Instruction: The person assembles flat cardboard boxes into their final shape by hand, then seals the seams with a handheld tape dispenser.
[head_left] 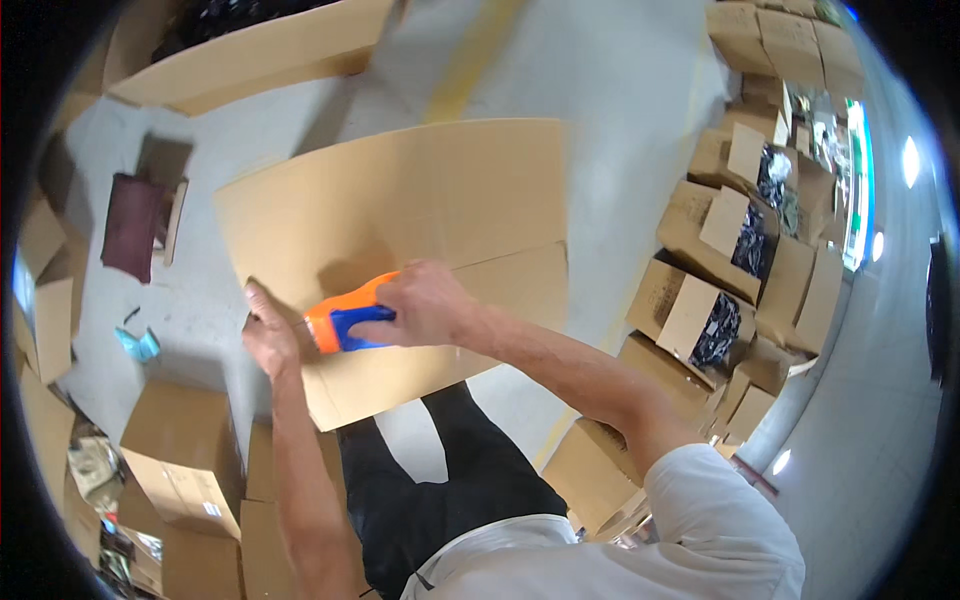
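A large cardboard box [470, 190] with its top flaps closed lies in front of me, and a seam runs across its right half. My right hand [425, 305] is wrapped round an orange and blue tape dispenser [350, 315], held low over the box top at the left end of the seam line. At the box's left edge, my left hand [270, 335] grips the cardboard beside the front of the dispenser. Its thumb points up, and some of its fingers are hidden. Any tape under the dispenser is too hard to make out.
Open boxes with black plastic inside [715, 330] line the right side. Another large open box [260, 60] stands at the far left. A dark red stool [133, 228] and a light blue item [138, 345] are on the floor to the left. More cartons [185, 450] stand near left.
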